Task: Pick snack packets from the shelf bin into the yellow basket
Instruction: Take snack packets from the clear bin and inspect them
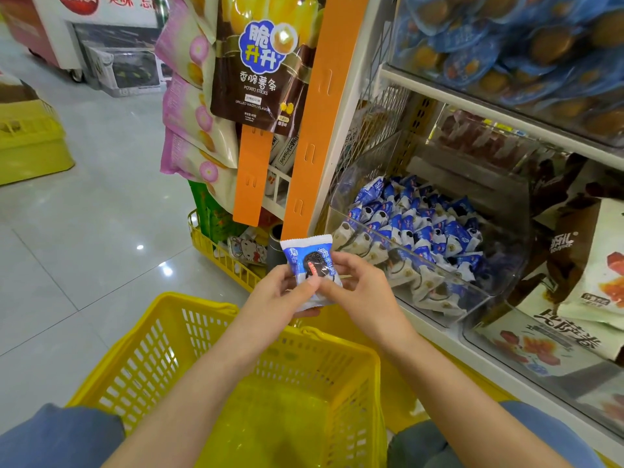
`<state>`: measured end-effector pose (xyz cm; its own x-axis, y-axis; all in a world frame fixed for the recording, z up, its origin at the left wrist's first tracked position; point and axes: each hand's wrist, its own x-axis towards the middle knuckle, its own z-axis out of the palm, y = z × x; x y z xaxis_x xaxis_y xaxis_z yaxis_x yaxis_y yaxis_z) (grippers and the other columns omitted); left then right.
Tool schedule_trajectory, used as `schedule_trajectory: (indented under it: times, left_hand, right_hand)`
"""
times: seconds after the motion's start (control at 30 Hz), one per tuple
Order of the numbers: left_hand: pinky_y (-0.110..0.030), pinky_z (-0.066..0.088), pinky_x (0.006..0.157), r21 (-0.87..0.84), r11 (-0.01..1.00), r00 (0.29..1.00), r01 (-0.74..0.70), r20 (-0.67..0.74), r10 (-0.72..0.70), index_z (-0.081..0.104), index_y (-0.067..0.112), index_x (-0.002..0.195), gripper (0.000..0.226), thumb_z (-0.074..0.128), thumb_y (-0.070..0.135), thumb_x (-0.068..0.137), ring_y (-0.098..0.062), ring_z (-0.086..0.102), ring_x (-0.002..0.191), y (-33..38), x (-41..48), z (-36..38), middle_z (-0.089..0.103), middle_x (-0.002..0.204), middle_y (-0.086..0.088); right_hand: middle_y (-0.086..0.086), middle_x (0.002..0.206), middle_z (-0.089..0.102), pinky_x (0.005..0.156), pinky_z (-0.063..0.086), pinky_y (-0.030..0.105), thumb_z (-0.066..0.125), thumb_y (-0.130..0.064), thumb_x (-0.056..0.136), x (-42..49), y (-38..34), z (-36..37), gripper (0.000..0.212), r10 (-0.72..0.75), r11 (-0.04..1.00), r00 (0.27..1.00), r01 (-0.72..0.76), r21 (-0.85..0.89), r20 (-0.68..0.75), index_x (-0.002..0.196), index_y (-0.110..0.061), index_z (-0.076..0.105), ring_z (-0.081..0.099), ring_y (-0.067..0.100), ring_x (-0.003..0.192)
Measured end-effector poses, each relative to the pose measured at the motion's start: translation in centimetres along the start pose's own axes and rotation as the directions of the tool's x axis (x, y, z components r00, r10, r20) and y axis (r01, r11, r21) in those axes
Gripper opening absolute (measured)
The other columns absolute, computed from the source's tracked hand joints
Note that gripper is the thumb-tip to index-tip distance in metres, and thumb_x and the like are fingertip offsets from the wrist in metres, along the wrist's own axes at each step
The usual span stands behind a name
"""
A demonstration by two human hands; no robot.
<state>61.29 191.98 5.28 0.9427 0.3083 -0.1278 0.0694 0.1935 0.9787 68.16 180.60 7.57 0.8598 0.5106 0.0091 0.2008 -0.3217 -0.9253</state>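
Pinching snack packet [308, 260] (left hand [278, 297], right hand [363, 293]).

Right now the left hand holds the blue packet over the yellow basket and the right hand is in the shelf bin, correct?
No: the head view shows the right hand also pinching the blue packet with the left hand over the yellow basket, outside the shelf bin.

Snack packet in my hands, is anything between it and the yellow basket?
Nothing visible does. The left hand and right hand hold the snack packet over the far rim of the yellow basket, whose top is open beneath.
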Motion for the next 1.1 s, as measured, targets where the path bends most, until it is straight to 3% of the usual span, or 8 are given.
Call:
schedule_trajectory:
  times: [0.13, 0.23, 0.3, 0.43, 0.6, 0.73, 0.97, 1.1]
  left_hand:
    - [-0.007, 0.048, 0.070, 0.115, 0.992, 0.998, -0.049, 0.032, 0.045, 0.060, 0.022, 0.111, 0.024, 0.053, 0.009, 0.091, 0.001, 0.064, 0.093, 0.3, -0.2, -0.7, 0.069, 0.105, 0.005]
    - [-0.004, 0.045, 0.066, 0.097, 0.993, 0.996, -0.074, 0.047, 0.070, 0.057, 0.027, 0.111, 0.029, 0.056, 0.007, 0.090, 0.008, 0.063, 0.087, 0.3, -0.3, -0.9, 0.068, 0.105, 0.011]
    - [-0.004, 0.046, 0.063, 0.063, 0.996, 0.997, -0.069, 0.046, 0.066, 0.057, 0.029, 0.110, 0.026, 0.058, 0.012, 0.090, 0.008, 0.064, 0.086, 0.3, -0.4, -0.8, 0.069, 0.101, 0.014]
    - [-0.006, 0.047, 0.064, 0.018, 0.998, 0.998, -0.057, -0.002, 0.057, 0.055, 0.034, 0.105, 0.021, 0.056, 0.019, 0.091, 0.009, 0.063, 0.087, 0.0, 0.0, -0.6, 0.068, 0.098, 0.017]
    - [-0.002, 0.044, 0.057, 0.035, 0.999, 0.999, -0.030, -0.013, 0.031, 0.053, 0.033, 0.100, 0.015, 0.058, 0.023, 0.090, 0.015, 0.061, 0.079, 0.0, 0.3, -0.4, 0.065, 0.101, 0.014]
    - [-0.002, 0.044, 0.057, 0.020, 0.999, 1.000, -0.029, -0.006, 0.029, 0.053, 0.028, 0.108, 0.021, 0.058, 0.019, 0.090, 0.016, 0.060, 0.076, 0.2, 0.6, 0.0, 0.063, 0.100, 0.013]
    - [-0.002, 0.044, 0.056, -0.012, 0.999, 1.000, -0.031, -0.002, 0.031, 0.052, 0.031, 0.104, 0.023, 0.060, 0.016, 0.088, 0.015, 0.061, 0.075, 0.3, 0.8, 0.3, 0.064, 0.098, 0.013]
    - [-0.005, 0.046, 0.058, 0.004, 1.000, 1.000, -0.017, 0.006, 0.017, 0.052, 0.032, 0.108, 0.025, 0.060, 0.018, 0.088, 0.006, 0.062, 0.087, 0.4, 0.8, 0.2, 0.064, 0.102, 0.012]
  right_hand:
    - [-0.009, 0.084, 0.063, 0.061, 0.046, 0.007, 0.060, -0.015, 0.088, 0.1, 0.0, -0.3, 0.010, 0.001, 0.994, 0.999, -0.006, 0.106, 0.046, 0.096, -0.020, 0.063, 0.059, -0.005, 0.073]
    - [-0.011, 0.084, 0.064, 0.069, 0.048, 0.018, 0.064, -0.017, 0.085, 0.2, 0.1, -0.4, 0.012, -0.078, 0.997, 0.997, 0.078, 0.012, 0.004, 0.087, -0.028, 0.061, 0.059, 0.009, 0.080]
    - [-0.011, 0.088, 0.067, 0.072, 0.050, 0.027, 0.065, -0.019, 0.085, 0.0, 0.0, -0.3, 0.012, -0.121, 0.992, 0.993, 0.120, -0.046, -0.007, 0.088, -0.031, 0.061, 0.062, 0.016, 0.081]
    - [-0.015, 0.098, 0.064, 0.072, 0.049, 0.015, 0.055, -0.026, 0.090, -0.4, -0.2, -0.6, 0.016, -0.231, 0.958, 0.972, 0.233, -0.169, 0.034, 0.104, -0.032, 0.059, 0.059, 0.001, 0.086]
    - [-0.013, 0.091, 0.062, 0.067, 0.047, 0.007, 0.049, -0.029, 0.092, 2.5, -1.0, -6.4, 0.018, -0.321, 0.886, 0.926, 0.220, -0.408, -0.198, 0.107, -0.024, 0.059, 0.059, -0.003, 0.082]
    - [0.012, 0.091, 0.066, 0.078, 0.048, 0.035, 0.043, -0.036, 0.096, 6.1, 0.2, -11.0, 0.037, -0.006, 0.763, 0.995, -0.059, -0.643, -0.099, 0.095, -0.005, 0.065, 0.062, 0.026, 0.086]
    - [0.010, 0.116, 0.064, 0.087, 0.046, 0.029, 0.053, -0.030, 0.093, 8.7, 1.6, -12.9, 0.031, 0.222, 0.569, 0.966, -0.020, -0.822, 0.130, 0.114, -0.010, 0.062, 0.059, 0.013, 0.090]
    - [0.022, 0.093, 0.062, 0.070, 0.044, 0.032, 0.057, -0.035, 0.090, 9.6, 1.5, -12.5, 0.041, 0.340, 0.512, 0.930, -0.063, -0.857, 0.135, 0.103, 0.004, 0.062, 0.057, 0.023, 0.077]
